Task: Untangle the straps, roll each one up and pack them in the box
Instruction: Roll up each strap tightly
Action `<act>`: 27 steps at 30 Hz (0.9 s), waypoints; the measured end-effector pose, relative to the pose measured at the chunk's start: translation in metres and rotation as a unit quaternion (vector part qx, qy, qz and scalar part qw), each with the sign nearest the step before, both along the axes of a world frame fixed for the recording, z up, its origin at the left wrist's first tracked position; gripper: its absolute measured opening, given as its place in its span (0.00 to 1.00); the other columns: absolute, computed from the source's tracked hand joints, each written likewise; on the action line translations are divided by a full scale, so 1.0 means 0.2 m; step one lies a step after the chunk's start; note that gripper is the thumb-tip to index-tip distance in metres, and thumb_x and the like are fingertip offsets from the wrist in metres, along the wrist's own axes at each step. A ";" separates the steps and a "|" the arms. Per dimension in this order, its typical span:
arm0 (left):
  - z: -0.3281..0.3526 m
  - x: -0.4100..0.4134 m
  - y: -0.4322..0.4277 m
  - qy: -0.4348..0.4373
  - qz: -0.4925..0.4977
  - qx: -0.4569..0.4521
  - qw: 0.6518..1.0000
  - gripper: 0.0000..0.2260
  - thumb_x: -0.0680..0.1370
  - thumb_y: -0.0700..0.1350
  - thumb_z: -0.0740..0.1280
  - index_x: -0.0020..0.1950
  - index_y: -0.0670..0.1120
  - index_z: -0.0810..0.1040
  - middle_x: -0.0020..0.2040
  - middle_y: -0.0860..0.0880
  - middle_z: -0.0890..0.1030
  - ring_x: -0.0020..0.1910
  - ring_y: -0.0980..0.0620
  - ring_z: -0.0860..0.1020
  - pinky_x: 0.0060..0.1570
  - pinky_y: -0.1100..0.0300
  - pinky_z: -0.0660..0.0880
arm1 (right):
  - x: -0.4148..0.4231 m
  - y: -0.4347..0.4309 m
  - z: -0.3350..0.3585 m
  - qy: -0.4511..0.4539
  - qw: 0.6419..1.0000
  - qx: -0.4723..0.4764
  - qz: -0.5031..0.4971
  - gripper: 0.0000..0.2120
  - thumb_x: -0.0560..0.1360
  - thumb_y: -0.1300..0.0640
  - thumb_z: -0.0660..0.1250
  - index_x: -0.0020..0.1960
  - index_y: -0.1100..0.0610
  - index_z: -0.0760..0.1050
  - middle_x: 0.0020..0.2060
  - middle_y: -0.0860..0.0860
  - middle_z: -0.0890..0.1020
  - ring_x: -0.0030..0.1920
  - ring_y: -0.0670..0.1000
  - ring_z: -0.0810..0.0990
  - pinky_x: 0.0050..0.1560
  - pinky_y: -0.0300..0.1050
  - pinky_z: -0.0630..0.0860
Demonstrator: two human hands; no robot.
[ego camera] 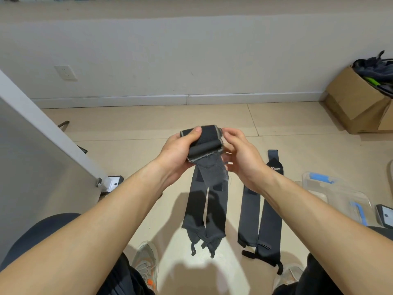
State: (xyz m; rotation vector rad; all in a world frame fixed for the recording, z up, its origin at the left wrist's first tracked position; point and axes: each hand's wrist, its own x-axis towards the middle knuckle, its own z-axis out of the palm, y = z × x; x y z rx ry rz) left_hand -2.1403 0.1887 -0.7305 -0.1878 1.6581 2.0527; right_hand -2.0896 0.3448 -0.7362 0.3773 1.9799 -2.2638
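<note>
A half-rolled dark grey strap [205, 143] is held in mid-air between both hands. My left hand [178, 152] grips the roll from the left, thumb laid over its top. My right hand [240, 154] pinches the roll's right end with curled fingers. The strap's unrolled tail [212, 173] hangs down from the roll. Below it, two dark straps [204, 216] lie side by side on the floor. Two more flat straps [260, 213] lie to the right. A clear plastic box [340, 199] with blue clips sits on the floor at the right.
A cardboard box [357, 103] stuffed with dark items stands at the far right by the wall. A grey panel on a white bracket foot [112, 183] leans at the left. My shoes [146, 260] and knees show at the bottom. A small dark device [385, 216] lies beside the plastic box.
</note>
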 end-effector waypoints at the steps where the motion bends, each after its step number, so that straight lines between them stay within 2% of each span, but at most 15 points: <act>1: 0.00 -0.02 -0.01 -0.002 0.018 0.005 1.000 0.15 0.82 0.49 0.67 0.64 0.41 0.80 0.51 0.44 0.86 0.45 0.49 0.85 0.44 0.57 0.82 | 0.00 0.00 0.00 0.002 1.000 -0.007 -0.007 0.06 0.85 0.49 0.59 0.61 0.47 0.71 0.40 0.49 0.78 0.34 0.45 0.76 0.37 0.42 0.72; 4: 0.02 -0.06 -0.05 -0.017 0.053 0.022 0.998 0.09 0.83 0.49 0.66 0.56 0.45 0.82 0.46 0.48 0.86 0.41 0.52 0.85 0.42 0.57 0.82 | 0.02 0.00 0.02 0.037 0.998 0.040 0.011 0.03 0.84 0.54 0.62 0.56 0.51 0.74 0.41 0.48 0.82 0.35 0.46 0.79 0.36 0.40 0.75; 6: 0.01 -0.06 -0.05 -0.017 0.050 0.023 0.998 0.08 0.83 0.49 0.66 0.54 0.46 0.82 0.46 0.48 0.86 0.41 0.52 0.85 0.43 0.57 0.82 | 0.02 0.00 0.01 0.059 0.996 0.068 0.017 0.03 0.83 0.57 0.65 0.56 0.51 0.77 0.43 0.49 0.83 0.39 0.47 0.80 0.39 0.43 0.75; 10: -0.01 -0.04 -0.03 -0.004 0.027 0.003 1.000 0.11 0.83 0.50 0.66 0.59 0.44 0.82 0.48 0.47 0.86 0.43 0.52 0.85 0.43 0.58 0.81 | 0.02 0.00 0.00 0.075 0.993 0.084 0.020 0.09 0.79 0.57 0.72 0.58 0.50 0.78 0.47 0.56 0.82 0.47 0.53 0.81 0.47 0.53 0.78; 12: -0.01 -0.03 -0.03 0.003 0.019 -0.009 1.000 0.14 0.83 0.50 0.65 0.62 0.43 0.81 0.51 0.46 0.86 0.45 0.50 0.85 0.45 0.57 0.82 | 0.02 0.00 0.00 0.074 0.993 0.084 0.031 0.09 0.78 0.57 0.73 0.57 0.52 0.79 0.46 0.54 0.81 0.46 0.51 0.81 0.47 0.49 0.79; 15: -0.02 -0.02 -0.02 0.019 0.043 -0.022 0.999 0.15 0.83 0.49 0.66 0.65 0.41 0.80 0.56 0.42 0.86 0.51 0.47 0.85 0.50 0.53 0.82 | 0.02 0.01 -0.01 0.071 0.988 0.134 0.013 0.03 0.78 0.56 0.73 0.47 0.52 0.80 0.43 0.48 0.80 0.39 0.45 0.78 0.42 0.39 0.75; 18: -0.01 -0.04 -0.02 0.053 0.110 -0.038 0.992 0.20 0.80 0.52 0.71 0.65 0.40 0.78 0.57 0.42 0.85 0.54 0.44 0.85 0.55 0.47 0.82 | 0.01 0.00 -0.04 0.080 0.973 0.214 -0.037 0.06 0.77 0.52 0.74 0.42 0.51 0.80 0.48 0.48 0.79 0.43 0.44 0.77 0.47 0.38 0.73; 22: -0.02 -0.06 -0.02 0.101 0.141 -0.072 0.982 0.29 0.67 0.62 0.73 0.61 0.44 0.79 0.55 0.46 0.86 0.55 0.45 0.85 0.61 0.41 0.79 | 0.01 -0.02 -0.03 0.097 0.974 0.197 -0.052 0.07 0.79 0.52 0.71 0.44 0.52 0.81 0.35 0.44 0.82 0.37 0.42 0.79 0.44 0.40 0.76; 24: -0.01 -0.06 -0.01 0.114 0.135 -0.083 0.981 0.32 0.64 0.65 0.73 0.59 0.44 0.79 0.55 0.45 0.86 0.55 0.45 0.85 0.61 0.41 0.79 | 0.01 -0.01 -0.04 0.097 0.968 0.228 -0.038 0.08 0.81 0.50 0.68 0.46 0.52 0.79 0.31 0.43 0.80 0.33 0.41 0.77 0.40 0.40 0.72; 26: -0.01 -0.05 0.00 0.134 0.132 -0.103 0.977 0.30 0.66 0.66 0.72 0.58 0.45 0.78 0.54 0.45 0.86 0.54 0.45 0.84 0.61 0.41 0.79 | 0.01 -0.02 -0.05 0.078 0.956 0.284 -0.012 0.09 0.83 0.48 0.63 0.49 0.51 0.74 0.31 0.44 0.78 0.30 0.39 0.74 0.35 0.36 0.67; 27: -0.01 -0.05 0.00 0.143 0.136 -0.110 0.974 0.27 0.69 0.64 0.72 0.56 0.45 0.78 0.53 0.45 0.85 0.54 0.45 0.84 0.60 0.42 0.79 | 0.02 -0.02 -0.05 0.064 0.953 0.295 0.005 0.09 0.84 0.47 0.62 0.49 0.51 0.73 0.30 0.44 0.78 0.29 0.39 0.74 0.34 0.35 0.66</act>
